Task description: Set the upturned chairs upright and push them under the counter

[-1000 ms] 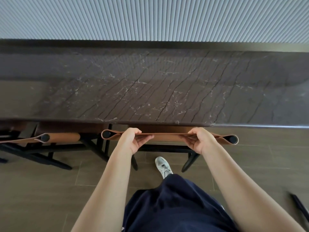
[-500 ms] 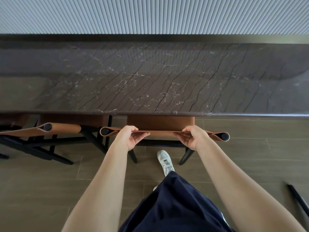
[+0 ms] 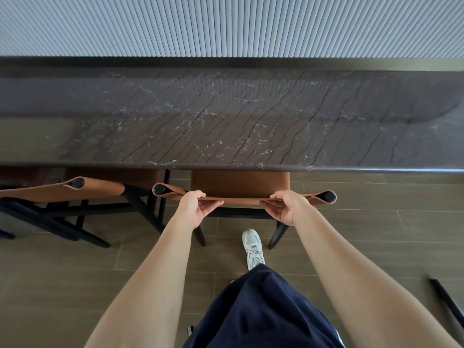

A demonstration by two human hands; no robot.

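Observation:
A chair [image 3: 241, 183] with a tan leather seat and black legs stands upright in front of me, its seat partly under the dark marble counter [image 3: 226, 121]. My left hand [image 3: 197, 205] grips the top edge of its leather backrest left of centre. My right hand [image 3: 285, 205] grips the same edge right of centre. A second tan chair [image 3: 95, 188] stands upright to the left, its seat under the counter's front edge.
A ribbed pale wall [image 3: 226, 26] rises behind the counter. My white shoe [image 3: 252, 247] rests on the wood-look floor between the chair's back legs. A black chair leg [image 3: 447, 302] lies at the lower right edge.
The chair has come a little away from the counter edge with both hands still on its backrest; more of the seat shows now.

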